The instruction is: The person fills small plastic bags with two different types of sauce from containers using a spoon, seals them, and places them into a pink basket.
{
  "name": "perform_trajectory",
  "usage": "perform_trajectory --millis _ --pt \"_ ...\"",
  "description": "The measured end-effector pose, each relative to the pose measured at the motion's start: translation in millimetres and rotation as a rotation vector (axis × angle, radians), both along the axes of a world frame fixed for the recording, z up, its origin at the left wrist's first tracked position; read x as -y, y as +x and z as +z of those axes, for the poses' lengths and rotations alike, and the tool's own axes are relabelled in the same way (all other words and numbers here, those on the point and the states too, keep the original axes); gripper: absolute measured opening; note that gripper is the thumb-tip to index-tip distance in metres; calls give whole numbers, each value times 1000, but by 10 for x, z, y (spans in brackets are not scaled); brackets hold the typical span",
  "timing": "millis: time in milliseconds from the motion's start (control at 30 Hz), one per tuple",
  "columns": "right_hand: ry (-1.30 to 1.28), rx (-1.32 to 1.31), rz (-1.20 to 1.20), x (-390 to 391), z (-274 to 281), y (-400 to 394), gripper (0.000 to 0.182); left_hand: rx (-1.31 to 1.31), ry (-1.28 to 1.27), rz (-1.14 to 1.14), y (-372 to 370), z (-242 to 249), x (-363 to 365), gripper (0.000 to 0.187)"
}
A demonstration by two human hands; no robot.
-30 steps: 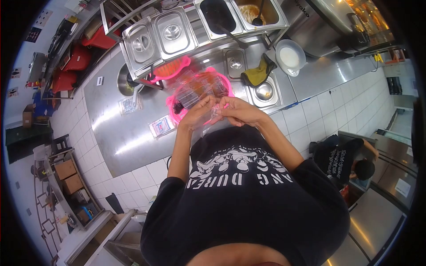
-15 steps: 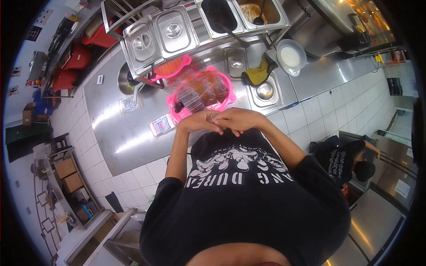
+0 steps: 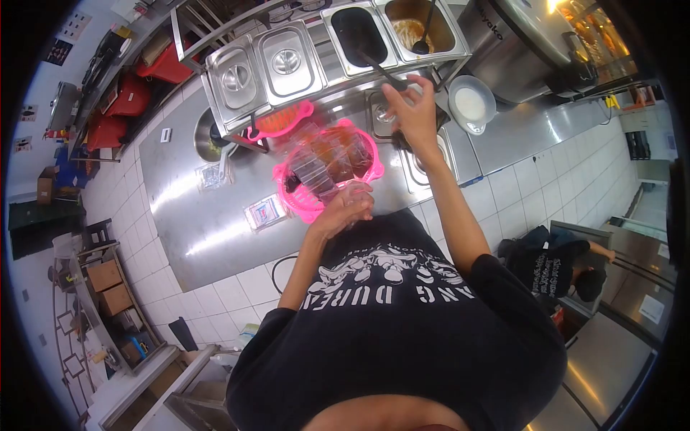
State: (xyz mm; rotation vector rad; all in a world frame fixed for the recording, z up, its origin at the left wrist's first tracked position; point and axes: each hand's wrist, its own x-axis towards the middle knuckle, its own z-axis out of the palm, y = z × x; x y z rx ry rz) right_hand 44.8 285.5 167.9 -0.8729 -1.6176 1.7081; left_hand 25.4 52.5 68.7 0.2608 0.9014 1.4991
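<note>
My left hand (image 3: 343,213) is closed round a clear plastic bag (image 3: 357,191) at the near edge of a pink basket (image 3: 309,212) filled with wrapped packets (image 3: 316,168). Raised farther up to the right, my right hand (image 3: 417,118) has its fingers apart and curved. Its fingertips are by the end of a black ladle handle (image 3: 383,71), which leans out of a dark-filled steel pan (image 3: 354,36); contact between them is unclear. Under this hand, a lidded steel container (image 3: 381,111) and a yellow-and-black cloth are mostly hidden.
Two lidded pans (image 3: 287,61) stand on the raised rack, beside a pan of brownish food (image 3: 411,34). A white bowl (image 3: 471,105) and large steel cooker (image 3: 496,47) are at right. A flat packet (image 3: 264,212) lies left. Another person (image 3: 557,269) is at lower right.
My hands were together before the basket. Now my right hand has moved up and right toward the ladle handle, its fingers spread, while my left hand stays low with the clear bag.
</note>
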Motion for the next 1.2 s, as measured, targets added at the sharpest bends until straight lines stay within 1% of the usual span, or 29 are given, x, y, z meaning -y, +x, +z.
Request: perform_trajectory --millis 67,100,167,200,233,300,333,400,433,500,533,567,600,633,667,700,733,767,800,833,900,1033,1100,1200 --pt "48 -176 -67 -110 -61 -224 38 30 43 -14 52 -37 -48 37" --pt "48 -180 -64 -211 -69 -301 38 61 84 -22 65 -48 -56 39" --pt "81 -187 -92 -415 -29 -413 23 83 132 -2 77 59 -83 39" --pt "161 -192 -148 -492 19 -460 15 109 181 10 65 101 -94 39" --pt "216 -212 -105 -585 72 -477 14 102 186 12 37 77 -95 39" --pt "447 -192 -27 -757 131 -478 17 131 287 65 11 -7 -73 42" --pt "450 -193 -24 -820 118 -431 17 130 291 68 13 30 -74 42" --pt "907 -67 38 -907 70 -394 21 -53 176 228 1 111 -90 53" --pt "916 -72 45 -887 19 -403 21 -55 185 236 -20 125 -114 53" --pt "525 -79 51 -794 -109 -313 27 -231 225 375 -54 136 -158 55" --pt "372 -98 38 -748 -103 -290 30 -230 233 381 -92 123 -177 55" --pt "378 -97 44 -749 -125 -283 30 -231 260 409 -142 103 -178 59" --pt "238 -166 -18 -755 -160 -285 32 -234 287 437 -180 93 -173 64" --pt "98 -237 -78 -764 -181 -296 33 -237 295 445 -212 106 -176 64" --pt "-8 -258 -95 -786 -196 -282 34 -185 321 457 -254 132 -190 66" --pt "2 -266 -86 -810 -236 -272 34 -134 347 469 -298 160 -207 68" --pt "-125 -328 -136 -846 -316 -255 34 -139 360 477 -330 209 -223 68" --pt "-253 -388 -186 -876 -387 -231 35 -146 286 511 -355 273 -236 70" --pt "-298 -437 -149 -904 -460 -188 35 -152 213 544 -383 317 -246 73" --pt "-291 -443 -138 -909 -502 -164 35 -156 224 552 -422 339 -253 73" --pt "-429 -482 -174 -907 -558 -138 34 -154 228 546 -508 385 -269 69" --pt "-452 -528 -172 -906 -551 -69 34 -137 281 625 -597 604 -395 64" --pt "-432 -533 -170 -866 -499 -17 33 -240 245 626 -646 723 -443 62" --pt "-431 -505 -214 -855 -542 41 33 -252 233 628 -750 792 -508 62"
